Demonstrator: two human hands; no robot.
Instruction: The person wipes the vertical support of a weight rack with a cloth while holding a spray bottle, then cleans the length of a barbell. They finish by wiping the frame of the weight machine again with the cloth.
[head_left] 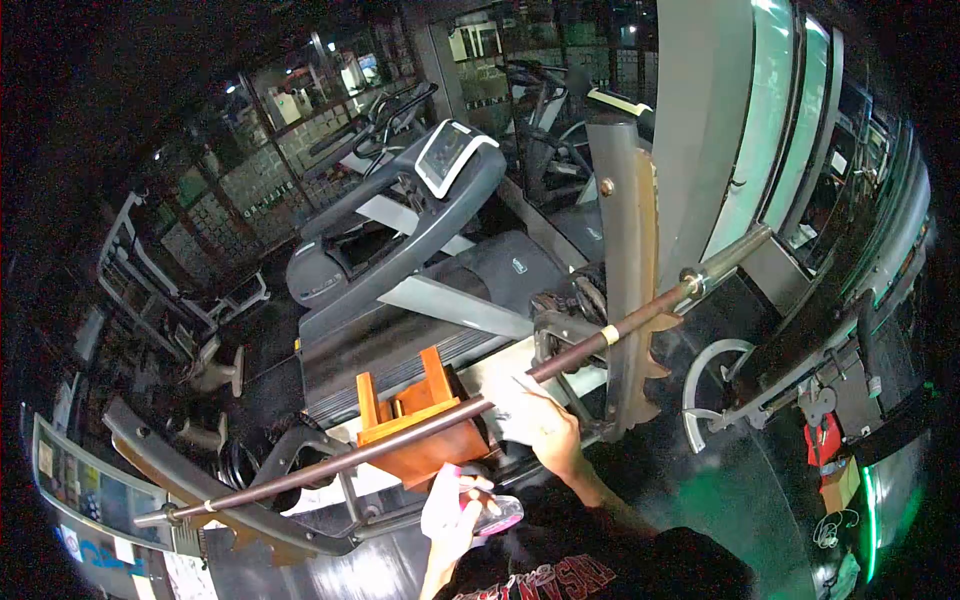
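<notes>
A long dark barbell bar (370, 452) runs diagonally across the view, resting on two upright rack posts (630, 270). My right hand (545, 425) is at the bar, right of its middle, with a whitish cloth-like patch around the fingers; glare hides the fingers and what they hold. Low in the middle, my left hand (455, 515) is closed around a clear bottle with pink parts (500, 515), below the bar. Behind the bar, between the posts, stands an orange-brown wooden stool (425, 455), partly hidden by the bar.
A treadmill (450, 170) stands beyond the rack, with other exercise machines behind it. To the right are a curved metal frame (700, 390), a red item (823, 440) and a green light strip (870, 520). A glass-fronted case (90, 485) is at the lower left.
</notes>
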